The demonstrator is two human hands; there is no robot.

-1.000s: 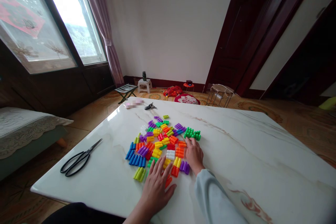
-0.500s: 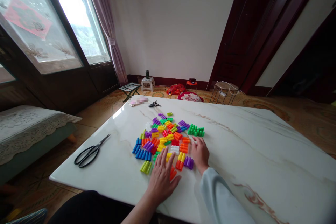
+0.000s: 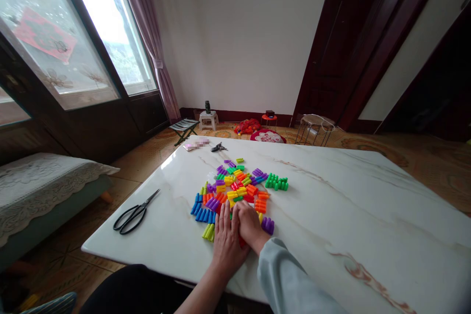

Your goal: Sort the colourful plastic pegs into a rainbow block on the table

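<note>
Colourful plastic building blocks lie spread over the near middle of the white marble-look table. My left hand rests flat on the near side of them, fingers stretched out. Against its fingers, my right hand is closed, fingers curled down over the blocks; whatever it grips is hidden. Beside my right hand sit a purple block and orange blocks. Blue blocks and a yellow-green block are left of my left hand. A green knobbed block stands farther back.
Black-handled scissors lie on the left of the table. Small dark clippers and a pinkish packet are near the far edge. Beyond the table stand a folding stool, a white stool and a round stool.
My right hand has moved left from the right side of the blocks, closed its fingers and come up against my left hand. The left hand stays about where it was. The view has shifted slightly.
</note>
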